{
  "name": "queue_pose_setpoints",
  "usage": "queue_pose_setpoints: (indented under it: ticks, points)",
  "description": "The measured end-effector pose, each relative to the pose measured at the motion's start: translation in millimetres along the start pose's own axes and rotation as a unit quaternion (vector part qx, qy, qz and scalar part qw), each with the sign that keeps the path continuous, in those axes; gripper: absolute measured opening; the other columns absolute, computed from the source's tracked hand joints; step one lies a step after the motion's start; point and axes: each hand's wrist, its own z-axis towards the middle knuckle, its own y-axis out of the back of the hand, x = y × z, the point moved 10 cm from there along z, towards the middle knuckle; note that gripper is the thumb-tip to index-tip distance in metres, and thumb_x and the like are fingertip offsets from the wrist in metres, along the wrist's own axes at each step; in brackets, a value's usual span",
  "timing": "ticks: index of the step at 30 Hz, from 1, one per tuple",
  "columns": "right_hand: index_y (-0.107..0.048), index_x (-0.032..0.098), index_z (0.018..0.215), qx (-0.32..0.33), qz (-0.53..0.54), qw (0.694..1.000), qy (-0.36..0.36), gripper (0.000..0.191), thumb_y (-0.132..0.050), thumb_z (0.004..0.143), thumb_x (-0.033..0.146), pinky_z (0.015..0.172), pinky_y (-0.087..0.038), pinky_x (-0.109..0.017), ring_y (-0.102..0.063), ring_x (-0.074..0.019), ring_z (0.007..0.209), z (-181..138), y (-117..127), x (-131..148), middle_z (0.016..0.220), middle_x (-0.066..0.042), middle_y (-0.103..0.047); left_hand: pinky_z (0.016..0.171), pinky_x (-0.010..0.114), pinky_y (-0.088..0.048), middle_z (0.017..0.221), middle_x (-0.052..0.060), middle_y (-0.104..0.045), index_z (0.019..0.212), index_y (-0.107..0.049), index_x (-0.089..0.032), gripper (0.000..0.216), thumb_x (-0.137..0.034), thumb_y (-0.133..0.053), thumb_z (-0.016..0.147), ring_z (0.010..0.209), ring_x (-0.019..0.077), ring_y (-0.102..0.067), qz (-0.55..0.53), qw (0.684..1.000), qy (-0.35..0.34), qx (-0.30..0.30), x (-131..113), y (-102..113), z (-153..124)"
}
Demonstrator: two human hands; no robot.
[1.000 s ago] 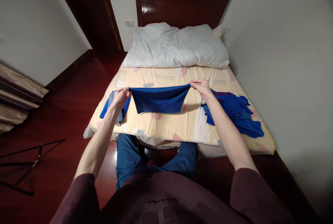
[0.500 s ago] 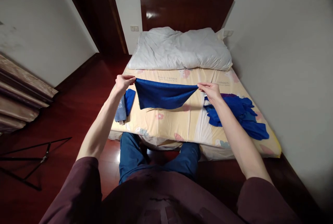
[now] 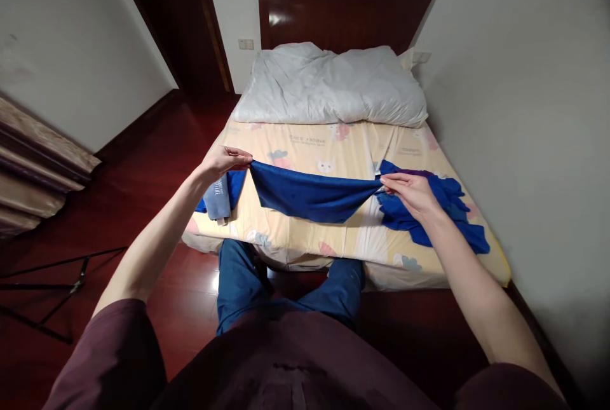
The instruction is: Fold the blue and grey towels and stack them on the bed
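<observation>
A dark blue cloth (image 3: 314, 194) hangs stretched between my two hands above the bed, its lower edge sagging. My left hand (image 3: 226, 159) pinches its upper left corner. At the opposite corner, the fingers of my right hand (image 3: 410, 192) are closed on the fabric. Beneath my left hand lies a folded grey-blue cloth (image 3: 218, 201) with white lettering, beside folded bright blue fabric (image 3: 237, 186). Close to my right hand is a loose heap of blue cloths (image 3: 452, 210), partly covered by my hand and forearm.
The bed (image 3: 286, 235) has a yellow patterned sheet. A bundled white quilt (image 3: 328, 89) lies before the dark headboard (image 3: 343, 19). Thin black stand legs (image 3: 79, 283) are on the floor at left, near a striped curtain (image 3: 38, 175). A wall runs along the right.
Both hands have lowered slightly and moved farther apart, the right one shifting rightward. The blue cloth is lower and stretched wider between them. The view has shifted a little.
</observation>
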Motion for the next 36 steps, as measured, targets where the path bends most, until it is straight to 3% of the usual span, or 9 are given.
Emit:
queue_pose_setpoints:
  ticks: [4,9,15,18,20,24,27,32,36]
  points:
    - [-0.081,0.023,0.08,-0.004,0.007,1.0,-0.024,0.045,-0.1,0.049,0.049,0.052,-0.06,-0.032,-0.067,-0.0174,0.057,11,-2,-12,0.074,-0.008,-0.075,0.078,0.044,-0.063,0.076,0.011,-0.074,0.081,-0.078,-0.011,0.045,-0.019,-0.104,0.046,0.08,0.0286,-0.075,-0.005,0.999,0.028,0.015,11,-3,21]
    - [-0.076,0.02,0.076,-0.023,0.012,0.998,-0.064,0.045,-0.101,0.047,0.043,0.049,-0.058,-0.03,-0.063,-0.0154,0.053,53,-21,-35,0.064,-0.004,-0.07,0.08,0.041,-0.061,0.077,0.011,-0.073,0.085,-0.076,-0.008,0.047,-0.019,-0.104,0.049,0.074,0.0227,-0.073,0.004,1.0,0.024,0.003,21,-14,61]
    - [-0.073,0.02,0.081,-0.084,0.008,0.996,0.001,0.038,-0.094,0.06,0.042,0.059,-0.057,-0.027,-0.064,-0.0133,0.06,97,-30,-23,0.073,-0.003,-0.073,0.088,0.038,-0.057,0.075,0.002,-0.072,0.112,-0.069,-0.005,0.052,-0.026,-0.095,0.072,0.077,0.0149,-0.069,0.031,0.993,-0.103,-0.045,-20,-18,97]
    - [-0.073,0.023,0.087,-0.093,-0.009,0.994,0.057,0.037,-0.089,0.066,0.048,0.066,-0.059,-0.028,-0.068,-0.016,0.07,97,-25,-18,0.08,-0.004,-0.075,0.089,0.039,-0.056,0.081,0.001,-0.074,0.115,-0.07,-0.012,0.052,-0.035,-0.093,0.074,0.077,0.0132,-0.064,0.02,0.983,-0.172,-0.062,-34,-14,94]
    - [-0.073,0.024,0.089,-0.081,-0.02,0.994,0.07,0.037,-0.086,0.067,0.051,0.071,-0.06,-0.032,-0.07,-0.0182,0.074,87,-24,-29,0.083,-0.004,-0.075,0.088,0.04,-0.056,0.084,0.002,-0.075,0.115,-0.072,-0.014,0.053,-0.04,-0.093,0.073,0.077,0.0146,-0.064,0.012,0.978,-0.2,-0.065,-28,-12,84]
    - [-0.072,0.027,0.087,-0.037,-0.039,0.998,0.045,0.032,-0.083,0.07,0.052,0.083,-0.059,-0.04,-0.073,-0.0256,0.087,50,-34,-85,0.093,-0.009,-0.077,0.081,0.041,-0.056,0.083,0.006,-0.075,0.113,-0.074,-0.015,0.051,-0.04,-0.09,0.071,0.075,0.0189,-0.067,0.024,0.985,-0.159,-0.064,38,-17,55]
    - [-0.069,0.031,0.08,-0.017,-0.063,0.997,-0.035,0.025,-0.081,0.071,0.051,0.089,-0.058,-0.041,-0.072,-0.0287,0.096,5,-50,-151,0.097,-0.011,-0.079,0.078,0.039,-0.055,0.083,0.006,-0.075,0.104,-0.074,-0.016,0.045,-0.041,-0.089,0.07,0.077,0.0218,-0.068,0.058,0.992,-0.082,-0.081,118,-24,25]
    - [-0.064,0.028,0.067,-0.008,-0.081,0.987,-0.136,0.031,-0.081,0.062,0.053,0.079,-0.061,-0.044,-0.075,-0.0303,0.079,-78,-74,-244,0.073,-0.007,-0.075,0.078,0.035,-0.055,0.074,0.005,-0.074,0.084,-0.073,-0.021,0.03,-0.028,-0.089,0.06,0.081,0.0254,-0.072,0.1,0.986,0.058,-0.119,250,-34,-34]
    - [-0.064,0.028,0.069,-0.022,-0.085,0.981,-0.175,0.029,-0.078,0.063,0.053,0.072,-0.061,-0.041,-0.076,-0.0301,0.082,-104,-75,-278,0.075,-0.005,-0.076,0.079,0.034,-0.056,0.076,0.005,-0.075,0.082,-0.072,-0.02,0.032,-0.026,-0.088,0.056,0.086,0.0263,-0.073,0.057,0.983,0.117,-0.131,304,-38,-57]
